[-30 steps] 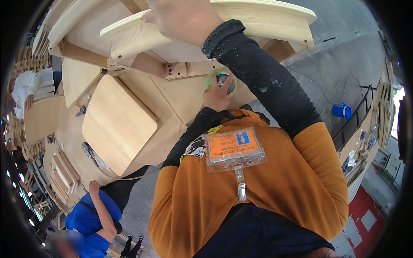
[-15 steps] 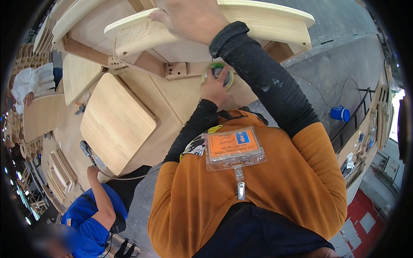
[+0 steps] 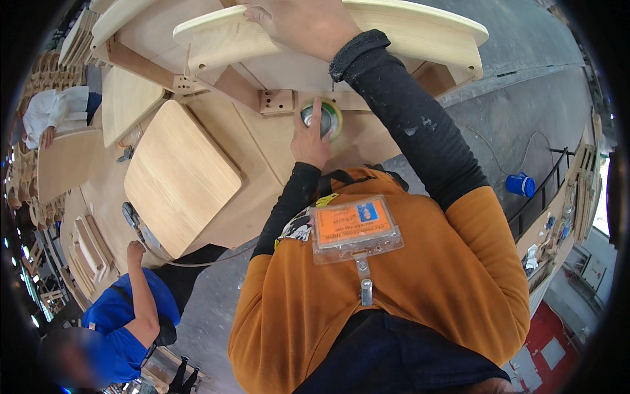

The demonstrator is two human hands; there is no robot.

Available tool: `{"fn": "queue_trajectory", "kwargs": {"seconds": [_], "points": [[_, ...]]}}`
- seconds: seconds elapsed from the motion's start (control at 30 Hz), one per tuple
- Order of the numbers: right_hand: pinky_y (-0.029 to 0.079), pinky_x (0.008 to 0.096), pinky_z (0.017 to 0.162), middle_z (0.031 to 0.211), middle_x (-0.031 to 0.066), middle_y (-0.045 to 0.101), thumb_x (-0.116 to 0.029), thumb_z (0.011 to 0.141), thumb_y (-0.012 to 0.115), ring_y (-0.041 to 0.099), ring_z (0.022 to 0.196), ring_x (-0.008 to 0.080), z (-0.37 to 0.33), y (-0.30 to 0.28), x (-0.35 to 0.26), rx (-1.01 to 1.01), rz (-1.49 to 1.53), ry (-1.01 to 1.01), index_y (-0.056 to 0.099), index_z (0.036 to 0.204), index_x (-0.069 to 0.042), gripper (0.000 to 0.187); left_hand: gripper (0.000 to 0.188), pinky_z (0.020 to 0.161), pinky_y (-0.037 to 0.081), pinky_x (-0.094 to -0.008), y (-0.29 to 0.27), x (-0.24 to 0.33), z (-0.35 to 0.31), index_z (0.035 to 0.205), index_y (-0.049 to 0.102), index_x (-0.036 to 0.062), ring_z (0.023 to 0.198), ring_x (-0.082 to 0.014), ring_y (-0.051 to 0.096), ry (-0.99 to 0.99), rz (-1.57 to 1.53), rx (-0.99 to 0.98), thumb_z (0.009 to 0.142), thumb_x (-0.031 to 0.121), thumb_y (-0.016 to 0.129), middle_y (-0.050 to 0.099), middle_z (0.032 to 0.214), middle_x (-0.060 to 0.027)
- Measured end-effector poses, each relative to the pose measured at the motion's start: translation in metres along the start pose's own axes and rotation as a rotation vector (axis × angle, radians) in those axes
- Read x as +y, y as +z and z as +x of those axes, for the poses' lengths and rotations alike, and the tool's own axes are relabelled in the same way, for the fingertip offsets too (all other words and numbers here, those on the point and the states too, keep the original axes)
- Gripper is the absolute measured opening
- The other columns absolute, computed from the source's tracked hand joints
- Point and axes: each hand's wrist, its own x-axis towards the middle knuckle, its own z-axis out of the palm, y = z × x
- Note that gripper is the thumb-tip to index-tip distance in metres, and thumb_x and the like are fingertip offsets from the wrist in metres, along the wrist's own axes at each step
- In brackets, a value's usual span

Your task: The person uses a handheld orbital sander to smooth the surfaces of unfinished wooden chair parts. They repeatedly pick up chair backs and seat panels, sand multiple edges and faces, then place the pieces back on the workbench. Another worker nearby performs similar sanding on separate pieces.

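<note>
My left hand [image 3: 311,138] grips a round, green-and-yellow-rimmed thing [image 3: 333,123] with a grey, shiny middle; its exact kind is unclear. It is on or just over the tabletop, close to the near side of a pale wooden frame [image 3: 226,47] with a curved rail. My right hand [image 3: 308,27] lies across the top of that rail, its thumb along the edge and its other fingers out of sight. Screw holes show in the frame's corner block [image 3: 277,102].
A rounded wooden panel [image 3: 180,177] lies on the worktable [image 3: 246,217] at left. Beyond it a co-worker in blue [image 3: 138,308] reaches toward a corded tool [image 3: 130,215]. Another person in white [image 3: 56,115] stands far left. A blue jug [image 3: 520,184] is on the right.
My left hand and the round thing have shifted slightly left, with its fingers placed differently on it. The whole view has turned a little; my right hand stays on the rail.
</note>
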Motion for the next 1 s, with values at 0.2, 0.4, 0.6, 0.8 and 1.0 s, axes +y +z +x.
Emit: {"fn": "queue_trajectory", "kwargs": {"seconds": [0.2, 0.4, 0.6, 0.8, 1.0], "points": [[0.050, 0.0438, 0.071, 0.078, 0.0165, 0.064, -0.020, 0.087, 0.058, 0.063, 0.078, 0.0302, -0.004, 0.007, 0.000, -0.074, 0.090, -0.088, 0.066, 0.088, -0.005, 0.017, 0.069, 0.080, 0.054, -0.0447, 0.014, 0.004, 0.014, 0.140, 0.047, 0.0253, 0.102, -0.0412, 0.061, 0.097, 0.075, -0.022, 0.077, 0.021, 0.075, 0.041, 0.136, -0.0249], [0.050, 0.0395, 0.078, 0.092, 0.0104, 0.067, -0.031, 0.094, 0.057, 0.066, 0.085, 0.0262, -0.007, 0.017, 0.004, -0.003, -0.091, -0.153, 0.068, 0.107, -0.006, 0.031, 0.075, 0.075, 0.055, -0.0446, 0.032, 0.016, 0.013, 0.144, 0.040, 0.0350, 0.093, -0.0388, 0.064, 0.257, 0.087, -0.058, 0.078, 0.017, 0.070, 0.042, 0.132, -0.0253], [0.048, 0.0368, 0.083, 0.098, 0.0102, 0.067, -0.031, 0.093, 0.057, 0.064, 0.092, 0.0257, -0.017, 0.009, 0.005, 0.164, -0.128, -0.142, 0.067, 0.106, -0.002, 0.033, 0.077, 0.077, 0.055, -0.0436, 0.017, 0.002, 0.010, 0.144, 0.040, 0.0343, 0.095, -0.0388, 0.063, 0.215, 0.078, -0.097, 0.077, 0.016, 0.072, 0.041, 0.132, -0.0256], [0.052, 0.0356, 0.084, 0.109, 0.0088, 0.069, -0.026, 0.089, 0.065, 0.065, 0.096, 0.0281, -0.022, 0.006, 0.003, 0.202, -0.231, -0.167, 0.069, 0.107, -0.005, 0.028, 0.084, 0.081, 0.054, -0.0431, -0.011, -0.029, -0.010, 0.147, 0.038, 0.0317, 0.105, -0.0396, 0.060, 0.065, 0.068, -0.039, 0.073, 0.020, 0.077, 0.042, 0.135, -0.0215], [0.054, 0.0358, 0.078, 0.102, 0.0097, 0.070, -0.017, 0.087, 0.065, 0.066, 0.090, 0.0283, -0.020, 0.004, 0.008, 0.205, -0.145, -0.143, 0.068, 0.104, -0.004, 0.022, 0.091, 0.078, 0.055, -0.0423, -0.018, -0.049, -0.032, 0.147, 0.036, 0.0334, 0.104, -0.0367, 0.062, 0.017, 0.039, 0.009, 0.069, 0.027, 0.081, 0.043, 0.136, -0.0171]]}}
